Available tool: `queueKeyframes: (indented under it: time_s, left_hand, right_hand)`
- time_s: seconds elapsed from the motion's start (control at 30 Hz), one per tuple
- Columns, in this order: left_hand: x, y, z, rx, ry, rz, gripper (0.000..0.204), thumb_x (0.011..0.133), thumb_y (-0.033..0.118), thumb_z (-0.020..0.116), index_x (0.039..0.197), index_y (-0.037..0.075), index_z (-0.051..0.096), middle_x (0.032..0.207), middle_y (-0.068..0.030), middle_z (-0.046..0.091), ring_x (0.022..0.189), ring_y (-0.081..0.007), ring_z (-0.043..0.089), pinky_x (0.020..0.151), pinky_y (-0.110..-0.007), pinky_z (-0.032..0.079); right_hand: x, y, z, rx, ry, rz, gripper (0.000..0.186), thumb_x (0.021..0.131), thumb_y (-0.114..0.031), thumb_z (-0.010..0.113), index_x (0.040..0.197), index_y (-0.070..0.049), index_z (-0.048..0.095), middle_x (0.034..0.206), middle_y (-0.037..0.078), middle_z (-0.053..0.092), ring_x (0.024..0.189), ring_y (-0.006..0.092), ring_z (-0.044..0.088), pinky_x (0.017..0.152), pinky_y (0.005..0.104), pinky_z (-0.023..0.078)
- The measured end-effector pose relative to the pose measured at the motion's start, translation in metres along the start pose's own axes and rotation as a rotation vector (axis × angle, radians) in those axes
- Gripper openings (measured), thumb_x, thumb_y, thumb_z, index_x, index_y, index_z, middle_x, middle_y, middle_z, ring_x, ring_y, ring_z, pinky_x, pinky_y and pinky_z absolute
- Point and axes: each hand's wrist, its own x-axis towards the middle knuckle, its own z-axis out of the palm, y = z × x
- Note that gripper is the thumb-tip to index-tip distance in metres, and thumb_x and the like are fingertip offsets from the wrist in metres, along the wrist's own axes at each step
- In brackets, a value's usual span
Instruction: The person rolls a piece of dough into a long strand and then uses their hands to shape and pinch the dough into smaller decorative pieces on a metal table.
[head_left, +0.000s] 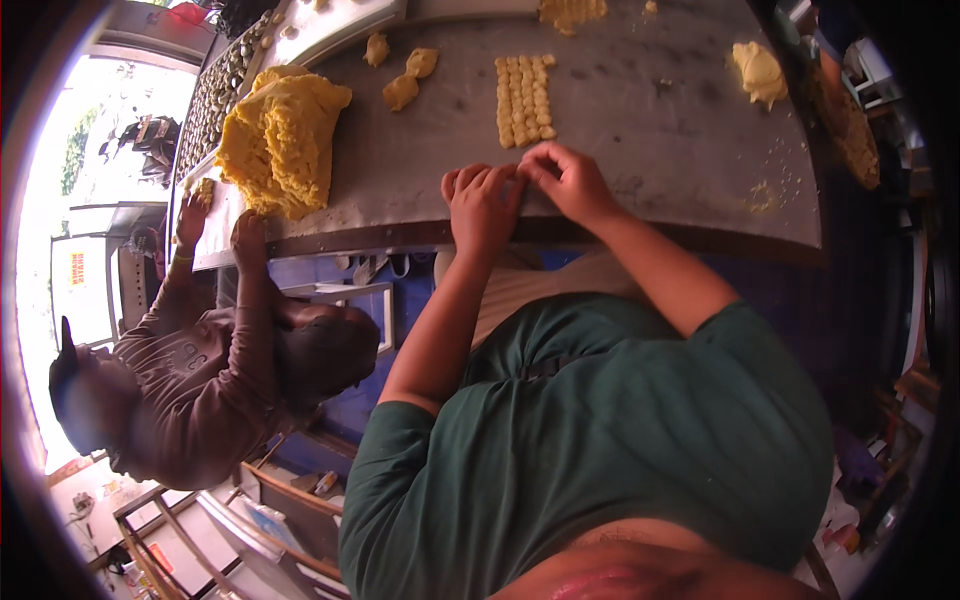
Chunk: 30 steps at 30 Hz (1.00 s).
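My left hand point(482, 208) and my right hand point(572, 182) meet fingertip to fingertip just above the table's near side. Both are closed, with the fingers curled and pinched. Whatever lies between the fingertips is too small or hidden to make out. Right beyond them is a block of small pale-yellow dough balls point(524, 98), set close together in several rows on the metal table point(650, 130). Farther left lie some loose dough pieces point(402, 92) and a smaller dough piece point(376, 50). A soft pale dough lump point(760, 74) rests at the far right.
A large yellow dough mass point(285, 140) fills the table's left part. Beside it a person in a brown top point(215, 360) works with both hands at the table's left end. Many small round pieces point(212, 108) lie in rows at the far left. Another dough slab point(573, 12) sits at the back.
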Motion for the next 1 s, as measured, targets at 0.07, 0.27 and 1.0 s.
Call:
queueKeyframes:
  time_s: [0.07,0.27,1.0]
  left_hand:
    - [0.004,0.006,0.001,-0.004,-0.009,0.018,0.018,0.085,0.025,0.074,0.1,0.015,0.076,0.095,-0.0027,0.074,0.104,-0.0218,0.065,0.103,-0.042,0.038]
    - [0.001,0.0,0.001,0.034,0.053,0.095,0.014,0.084,0.025,0.076,0.093,0.015,0.076,0.092,-0.0011,0.073,0.101,-0.0212,0.065,0.104,-0.045,0.037]
    - [0.009,0.012,-0.006,-0.094,0.059,0.054,0.014,0.093,0.027,0.07,0.092,0.013,0.074,0.087,-0.0013,0.071,0.098,-0.0232,0.064,0.102,-0.044,0.037]
  right_hand:
    - [-0.004,-0.002,0.002,0.086,0.019,0.075,0.023,0.094,-0.022,0.073,0.105,-0.002,0.071,0.094,0.016,0.075,0.082,0.0271,0.073,0.076,0.0338,0.055]
    - [-0.002,-0.004,-0.001,-0.14,-0.033,-0.135,0.024,0.093,-0.02,0.074,0.111,-0.004,0.071,0.098,0.015,0.074,0.083,0.0259,0.07,0.073,0.0353,0.055]
    - [0.134,0.086,-0.063,-1.098,0.114,-0.245,0.024,0.095,-0.02,0.065,0.118,-0.018,0.072,0.112,0.006,0.073,0.102,0.0318,0.066,0.089,0.0448,0.054]
